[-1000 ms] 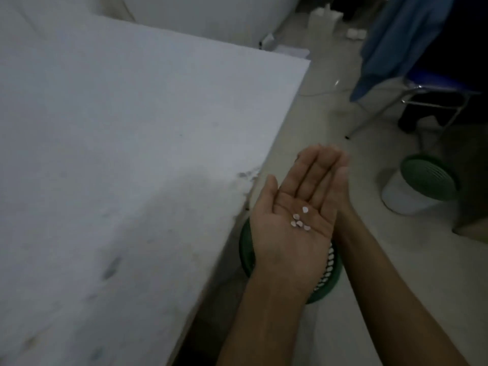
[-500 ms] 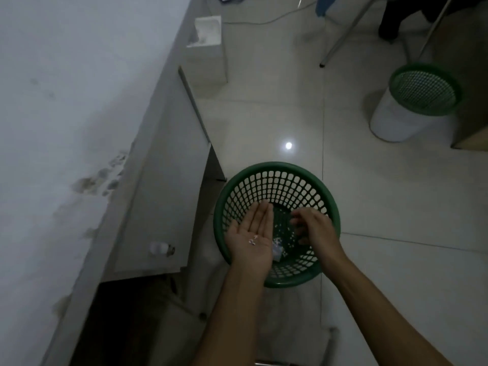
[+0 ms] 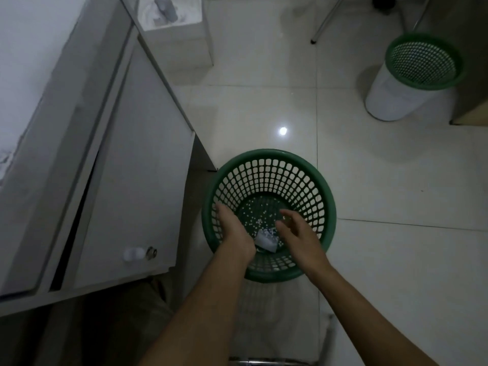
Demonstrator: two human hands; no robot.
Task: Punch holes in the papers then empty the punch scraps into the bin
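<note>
A green mesh bin (image 3: 274,165) stands on the tiled floor right under me. Many small white punch scraps (image 3: 260,211) lie scattered on its bottom, beside a crumpled white paper (image 3: 265,240). My left hand (image 3: 233,231) hangs over the bin's left side, turned on edge with its palm facing right and nothing in it. Over the bin's right side, my right hand (image 3: 297,233) has loose, spread fingers and its palm facing left. The two hands are a short gap apart. No hole punch or papers are in view.
A grey desk cabinet door (image 3: 126,180) with a round knob (image 3: 134,253) stands just left of the bin. A second green bin with a white liner (image 3: 420,62) sits at the far right. A white box (image 3: 174,30) and chair legs (image 3: 324,25) are farther back.
My view dropped from the tabletop to the floor bin. My left palm, which carried several scraps face up, has tipped sideways over the bin and is bare. My right hand moved apart from it.
</note>
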